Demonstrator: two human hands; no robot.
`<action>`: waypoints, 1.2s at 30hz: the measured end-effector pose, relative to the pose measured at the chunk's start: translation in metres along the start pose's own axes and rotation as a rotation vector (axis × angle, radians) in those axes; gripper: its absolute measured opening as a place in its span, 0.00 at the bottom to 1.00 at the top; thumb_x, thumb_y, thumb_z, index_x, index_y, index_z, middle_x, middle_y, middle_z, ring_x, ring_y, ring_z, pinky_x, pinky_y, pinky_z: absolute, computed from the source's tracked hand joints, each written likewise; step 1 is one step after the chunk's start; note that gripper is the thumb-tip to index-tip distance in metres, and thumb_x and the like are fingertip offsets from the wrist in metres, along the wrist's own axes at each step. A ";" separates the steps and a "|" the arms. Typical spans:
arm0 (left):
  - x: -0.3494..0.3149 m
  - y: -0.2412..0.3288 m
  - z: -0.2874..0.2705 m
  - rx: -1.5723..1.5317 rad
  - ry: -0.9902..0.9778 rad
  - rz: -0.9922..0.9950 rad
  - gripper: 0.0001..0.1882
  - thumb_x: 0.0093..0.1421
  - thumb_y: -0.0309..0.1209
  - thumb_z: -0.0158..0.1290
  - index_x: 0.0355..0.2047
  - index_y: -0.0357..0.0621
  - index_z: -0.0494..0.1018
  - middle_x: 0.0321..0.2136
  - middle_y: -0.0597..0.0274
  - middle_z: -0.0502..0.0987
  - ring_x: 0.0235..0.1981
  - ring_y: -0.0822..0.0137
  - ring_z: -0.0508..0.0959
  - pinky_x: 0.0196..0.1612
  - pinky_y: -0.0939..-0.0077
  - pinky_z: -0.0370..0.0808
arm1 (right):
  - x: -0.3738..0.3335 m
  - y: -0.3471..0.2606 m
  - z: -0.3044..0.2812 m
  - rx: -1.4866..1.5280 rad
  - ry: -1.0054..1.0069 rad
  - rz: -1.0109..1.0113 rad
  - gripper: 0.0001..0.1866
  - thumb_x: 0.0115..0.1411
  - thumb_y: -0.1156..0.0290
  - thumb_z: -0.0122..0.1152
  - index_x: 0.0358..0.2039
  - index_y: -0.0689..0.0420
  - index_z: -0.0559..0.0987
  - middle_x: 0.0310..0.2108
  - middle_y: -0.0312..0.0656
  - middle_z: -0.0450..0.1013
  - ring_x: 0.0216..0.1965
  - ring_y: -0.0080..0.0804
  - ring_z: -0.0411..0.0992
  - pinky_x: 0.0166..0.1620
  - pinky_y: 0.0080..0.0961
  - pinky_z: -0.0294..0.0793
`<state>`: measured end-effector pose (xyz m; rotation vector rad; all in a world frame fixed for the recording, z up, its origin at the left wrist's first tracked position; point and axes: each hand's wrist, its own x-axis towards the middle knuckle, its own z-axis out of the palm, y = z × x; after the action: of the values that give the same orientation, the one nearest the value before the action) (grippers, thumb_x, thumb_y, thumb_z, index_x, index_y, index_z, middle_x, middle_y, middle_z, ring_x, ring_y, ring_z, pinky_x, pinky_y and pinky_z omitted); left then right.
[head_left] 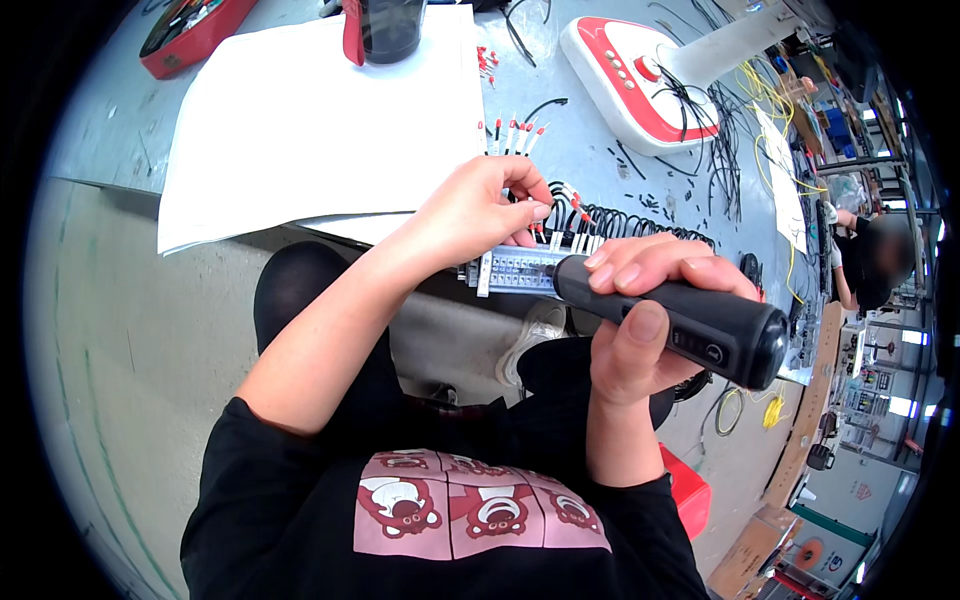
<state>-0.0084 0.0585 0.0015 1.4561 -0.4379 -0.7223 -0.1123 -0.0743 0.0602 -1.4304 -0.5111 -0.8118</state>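
My right hand (645, 290) is wrapped round a black cordless screwdriver (735, 335). Its front end reaches over a pale grey terminal block (518, 268) at the table's near edge. With thumb and fingers pinched, my left hand (480, 205) holds a thin wire (538, 232) with a red end at the block's far side; the fingers partly cover it. Black wires (640, 222) with white sleeves run in a row along the block to the right. Beyond my left fingers, several red-tipped wires (520, 132) stick up. The screwdriver's tip is hard to make out.
Large white sheets (320, 130) cover the table's left part, with a dark cup (392, 32) on them. A red tray (200, 40) lies far left. A red-and-white stand base (625, 85), loose black wires (725, 150) and clippings are right. Another person (872, 260) is far right.
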 end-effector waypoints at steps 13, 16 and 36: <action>0.002 -0.003 -0.001 0.007 -0.014 0.032 0.07 0.62 0.27 0.55 0.36 0.35 0.74 0.32 0.63 0.76 0.27 0.74 0.80 0.30 0.81 0.75 | -0.002 0.004 0.013 -0.064 0.068 -0.009 0.22 0.60 0.73 0.66 0.47 0.58 0.62 0.30 0.47 0.73 0.27 0.34 0.74 0.34 0.36 0.80; 0.001 -0.001 0.000 -0.004 -0.015 0.042 0.06 0.62 0.26 0.55 0.36 0.35 0.74 0.33 0.62 0.76 0.27 0.74 0.79 0.29 0.81 0.75 | -0.002 0.003 0.013 -0.030 0.097 0.017 0.22 0.60 0.73 0.66 0.47 0.58 0.62 0.30 0.47 0.73 0.28 0.34 0.74 0.34 0.37 0.80; -0.002 0.001 -0.002 -0.012 -0.014 0.045 0.06 0.62 0.26 0.55 0.36 0.34 0.74 0.34 0.63 0.76 0.29 0.76 0.78 0.33 0.80 0.78 | 0.005 0.010 0.004 0.001 -0.116 0.047 0.25 0.54 0.75 0.71 0.47 0.58 0.65 0.30 0.45 0.75 0.31 0.36 0.76 0.38 0.35 0.80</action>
<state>-0.0085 0.0611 0.0025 1.4263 -0.4749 -0.6984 -0.1011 -0.0714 0.0581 -1.4886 -0.5638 -0.6941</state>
